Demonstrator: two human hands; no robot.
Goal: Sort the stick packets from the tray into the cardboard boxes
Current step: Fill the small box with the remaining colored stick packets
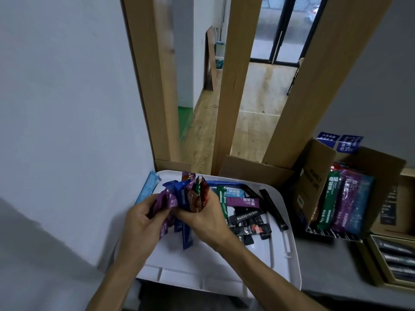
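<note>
Two bare forearms (258, 265) are extended from the lower edge over a white tray (224, 263), which is set on a grey surface (325, 265). At the tray's left rim, a light blue packet (148, 187) is leaned against the edge. The left hand (143, 218) is curled, and the purple packets at the left side of a bundle of stick packets (183, 196) are pinched between its thumb and fingers. The bundle is held upright above the middle of the tray, with purple, blue, brown, red and green packets fanned out at its top. The right hand (203, 218) is closed round the right side of the same bundle, just beside the left hand. To the right of the hands, loose packets are spread on the tray floor: a green packet (222, 203), a purple packet (243, 202) and a cluster of black packets (249, 223). Just beside the tray's right rim, an open cardboard box (310, 187) is stood, and green, purple and blue packets are packed upright in it. At the far right, a shallow box (375, 261) is filled with dark packets (395, 259) laid in a row.
</note>
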